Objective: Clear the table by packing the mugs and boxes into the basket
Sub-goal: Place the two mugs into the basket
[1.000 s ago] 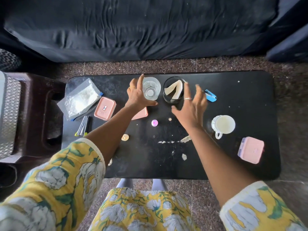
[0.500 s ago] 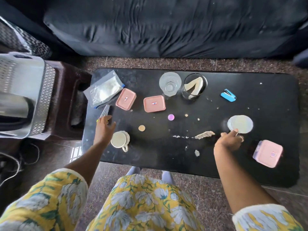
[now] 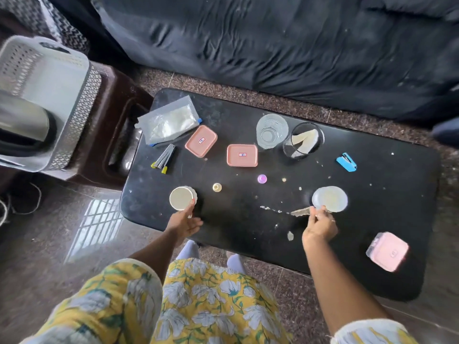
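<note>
On the black table, my left hand grips a cream mug by its near side, close to the front left edge. At the front middle, my right hand holds a white mug by its near edge; this mug looks blurred. Two salmon-pink boxes lie at the back left. A pale pink box sits at the front right. The grey perforated basket stands on a brown stool left of the table, with a dark rounded item inside.
Also on the table are a clear glass, a black mesh cup with paper, a blue stapler, a plastic pouch, a clipper set, small caps and crumbs. A dark sofa runs behind.
Both hands pulled back from the glass and mesh cup at the rear. The left took hold of the cream mug, the right the white mug. The view swung toward the basket.
</note>
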